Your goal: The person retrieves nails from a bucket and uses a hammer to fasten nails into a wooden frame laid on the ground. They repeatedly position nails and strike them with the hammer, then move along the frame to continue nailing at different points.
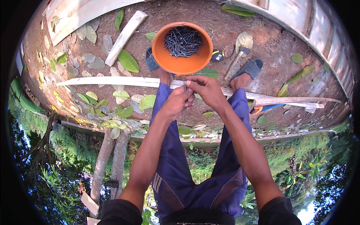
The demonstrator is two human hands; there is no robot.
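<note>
My left hand (177, 102) is closed around a few thin dark nails (184, 84), whose ends stick out above and below the fingers. Thumb and fingertips of my right hand (208, 90) pinch at the upper ends of these nails, so the two hands touch. Just beyond them stands an orange bucket (161, 60) with a heap of dark nails (183, 41) inside. Below the hands a long pale wooden strip (116, 81) lies across the ground, passing by my feet; the hands hide part of it.
A hammer (237, 63) and a tape measure (218, 55) lie right of the bucket. Farther right are a saw's orange handle (257, 110) and another wooden strip (288, 100). A short wood piece (125, 38) lies at left among leaves. Boards (296, 20) edge the far side.
</note>
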